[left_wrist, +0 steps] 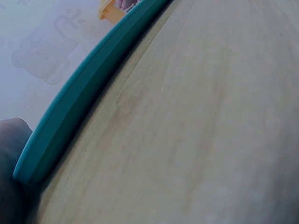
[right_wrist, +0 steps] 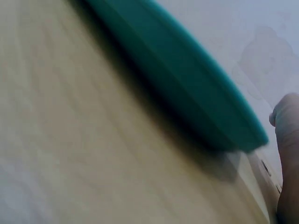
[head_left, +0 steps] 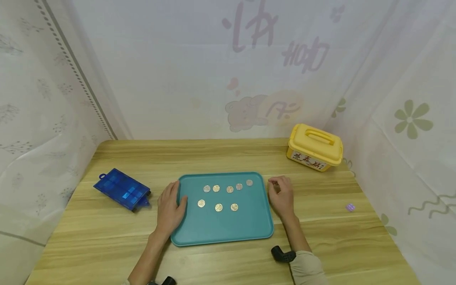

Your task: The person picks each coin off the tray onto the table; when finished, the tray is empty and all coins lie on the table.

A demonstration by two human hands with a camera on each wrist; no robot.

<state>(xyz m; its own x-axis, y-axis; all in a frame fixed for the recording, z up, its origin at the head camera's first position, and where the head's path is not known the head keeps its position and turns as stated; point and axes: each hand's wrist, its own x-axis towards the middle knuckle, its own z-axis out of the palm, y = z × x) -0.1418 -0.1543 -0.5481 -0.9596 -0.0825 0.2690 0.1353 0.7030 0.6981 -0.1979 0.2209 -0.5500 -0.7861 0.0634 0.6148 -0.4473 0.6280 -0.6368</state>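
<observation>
A teal tray [head_left: 231, 225] lies on the wooden table with several coin-like discs [head_left: 219, 207] on it, some gold-coloured and some silvery, in two uneven rows. My left hand [head_left: 169, 209] rests at the tray's left edge, thumb over the rim and the other fingers extended along the outside. Just beyond the right edge is my right hand [head_left: 283, 196], its fingers loosely curled and holding nothing. In both wrist views the tray's outer side [left_wrist: 70, 102] shows above the tabletop, with part of the right hand [right_wrist: 289, 135] at the right wrist view's edge.
A blue see-through compartment case [head_left: 122, 189] lies left of the tray. Toward the back right stands a yellow lidded box [head_left: 315, 146] with a handle. A small purple cube [head_left: 350, 207] sits far right. Printed cloth [head_left: 178, 71] hangs around the table [head_left: 199, 154].
</observation>
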